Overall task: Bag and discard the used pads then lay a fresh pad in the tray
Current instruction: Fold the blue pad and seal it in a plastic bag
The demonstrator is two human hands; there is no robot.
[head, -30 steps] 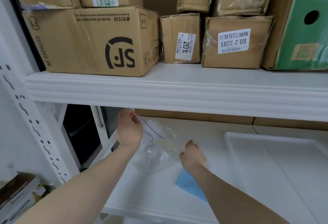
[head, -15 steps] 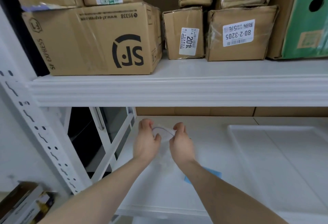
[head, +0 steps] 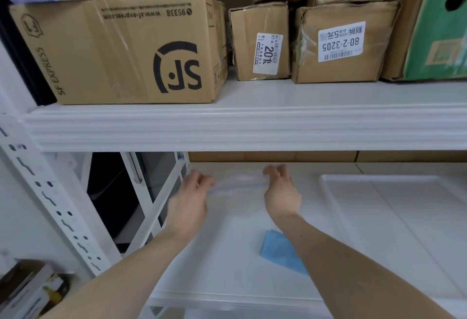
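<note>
Both hands work the top edge of a clear zip bag on the lower shelf: the left hand pinches its left end, the right hand its right end, each grip narrow on the seal. To close it well, press along the whole strip and squeeze air out first. The bag's contents are blurred (pale, probably the used pads). A blue pad lies nearer, beside the empty-looking white tray on the right.

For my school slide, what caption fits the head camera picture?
Both hands, left hand and right hand, pinch a clear zip bag over the shelf.
</note>
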